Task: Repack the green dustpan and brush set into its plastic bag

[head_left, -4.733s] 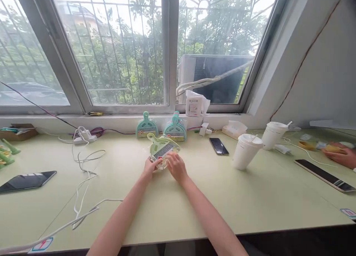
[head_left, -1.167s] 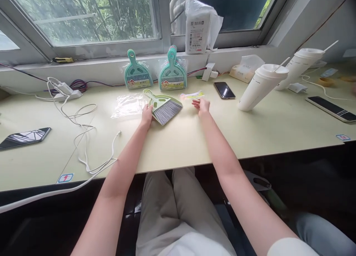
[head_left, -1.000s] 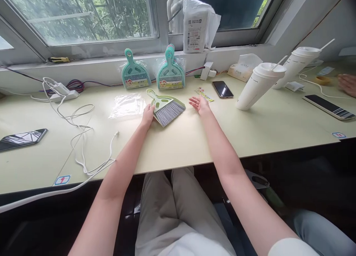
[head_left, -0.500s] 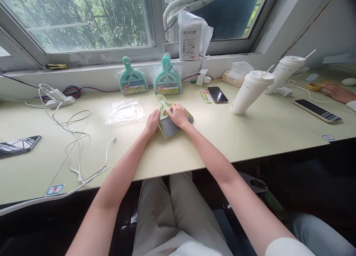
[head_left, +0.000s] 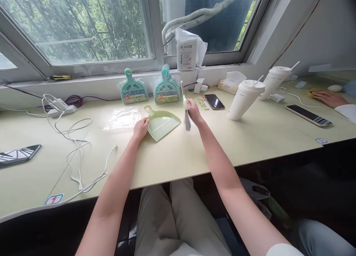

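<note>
Holding the small brush upright in my right hand, fingers closed round its handle and grey bristles pointing down, I have it lifted just right of the pale green dustpan. My left hand rests on the dustpan's left edge, pressing it flat on the table, its grip loose. A clear plastic bag lies just left of that hand.

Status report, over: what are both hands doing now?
Left hand on dustpan, flat on desk. Right hand grips brush, lifted, upright. Plastic bag lies left of dustpan.
</note>
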Tool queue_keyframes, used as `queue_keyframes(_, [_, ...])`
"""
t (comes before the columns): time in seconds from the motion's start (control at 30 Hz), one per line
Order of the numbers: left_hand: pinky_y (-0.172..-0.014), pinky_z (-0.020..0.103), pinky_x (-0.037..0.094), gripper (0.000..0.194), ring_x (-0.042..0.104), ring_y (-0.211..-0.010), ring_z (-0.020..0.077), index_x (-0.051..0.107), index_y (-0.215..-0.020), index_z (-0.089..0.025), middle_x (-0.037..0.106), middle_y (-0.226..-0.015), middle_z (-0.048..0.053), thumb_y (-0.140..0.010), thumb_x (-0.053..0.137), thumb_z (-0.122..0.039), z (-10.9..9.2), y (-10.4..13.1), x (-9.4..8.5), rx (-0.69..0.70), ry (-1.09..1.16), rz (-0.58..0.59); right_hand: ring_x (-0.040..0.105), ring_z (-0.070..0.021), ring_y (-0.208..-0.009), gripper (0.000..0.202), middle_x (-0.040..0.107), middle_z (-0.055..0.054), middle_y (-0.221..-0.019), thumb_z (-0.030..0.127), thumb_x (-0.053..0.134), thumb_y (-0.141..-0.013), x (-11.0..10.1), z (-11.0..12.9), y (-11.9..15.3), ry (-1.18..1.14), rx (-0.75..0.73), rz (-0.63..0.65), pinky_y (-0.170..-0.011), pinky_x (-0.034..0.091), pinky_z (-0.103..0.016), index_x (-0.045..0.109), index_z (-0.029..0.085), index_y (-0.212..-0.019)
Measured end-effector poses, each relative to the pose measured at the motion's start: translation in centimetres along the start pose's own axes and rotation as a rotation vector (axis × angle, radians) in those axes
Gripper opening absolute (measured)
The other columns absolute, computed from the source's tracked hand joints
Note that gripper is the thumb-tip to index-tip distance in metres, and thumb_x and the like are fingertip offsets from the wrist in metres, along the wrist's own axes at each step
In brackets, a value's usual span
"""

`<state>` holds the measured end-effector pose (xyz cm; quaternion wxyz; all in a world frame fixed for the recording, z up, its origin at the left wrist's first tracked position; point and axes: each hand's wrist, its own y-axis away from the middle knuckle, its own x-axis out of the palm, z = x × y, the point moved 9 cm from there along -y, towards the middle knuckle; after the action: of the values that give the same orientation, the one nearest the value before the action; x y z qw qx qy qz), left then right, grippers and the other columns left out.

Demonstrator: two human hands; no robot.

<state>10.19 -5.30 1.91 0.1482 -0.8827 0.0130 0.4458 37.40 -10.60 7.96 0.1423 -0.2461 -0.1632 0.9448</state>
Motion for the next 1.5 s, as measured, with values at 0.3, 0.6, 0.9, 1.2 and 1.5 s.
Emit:
queue_keyframes(0.3, [-0.088, 0.038, 0.044, 0.027, 0.055, -0.095, 0.0237, 0.061, -0.106, -0.022, 0.060, -0.100, 0.010, -0.090, 0.040, -0.028, 0.6, 0.5, -2.3, 0.067, -0.027, -0.175, 0.045, -0.0326, -0.114, 0.023, 0.045, -0.021, -0.118, 0.021, 0.040, -0.087, -1.8, -7.1, 1.2, 0.637, 0.203, -0.145, -0.090, 0.043, -0.048, 0.054, 0.012, -0.102])
queue_keyframes(0.6, [-0.085, 0.036, 0.047, 0.041, 0.053, -0.106, 0.0240, 0.066, -0.100, -0.023, 0.059, -0.103, 0.008, -0.078, 0.039, 0.000, -3.2, 2.5, -5.5, 0.267, -0.120, -0.454, 0.056, -0.0213, -0.097, 0.034, 0.042, -0.015, -0.120, 0.014, 0.038, -0.084, -2.1, -4.1, 1.1, 0.508, 0.004, -0.360, -0.080, 0.048, -0.035, 0.044, 0.018, -0.118])
queue_keyframes(0.9, [-0.070, 0.030, 0.046, 0.039, 0.060, -0.091, 0.0187, 0.068, -0.092, -0.022, 0.059, -0.109, 0.006, -0.078, 0.040, 0.001, -2.7, 2.6, -5.7, 0.249, -0.118, -0.466, 0.058, -0.0199, -0.085, 0.030, 0.047, -0.012, -0.117, 0.013, 0.043, -0.083, -0.5, -4.2, 1.1, 0.494, -0.024, -0.291, -0.077, 0.045, -0.034, 0.051, 0.019, -0.111])
queue_keyframes(1.2, [-0.082, 0.034, 0.046, 0.041, 0.057, -0.098, 0.0205, 0.068, -0.086, -0.022, 0.060, -0.101, 0.006, -0.075, 0.037, 0.003, -3.2, 2.6, -5.2, 0.268, -0.137, -0.388, 0.055, -0.0240, -0.102, 0.029, 0.052, -0.013, -0.118, 0.015, 0.040, -0.084, -0.3, -5.3, 1.4, 0.571, 0.106, -0.213, -0.088, 0.039, -0.040, 0.053, 0.020, -0.109])
queue_keyframes(1.5, [-0.084, 0.035, 0.046, 0.038, 0.054, -0.105, 0.0227, 0.067, -0.086, -0.022, 0.059, -0.101, 0.007, -0.079, 0.037, 0.000, -3.0, 2.4, -5.0, 0.250, -0.112, -0.361, 0.049, -0.0302, -0.111, 0.026, 0.056, -0.016, -0.117, 0.024, 0.049, -0.081, 0.4, -6.2, 1.7, 0.686, 0.228, -0.089, -0.098, 0.028, -0.051, 0.055, 0.019, -0.106])
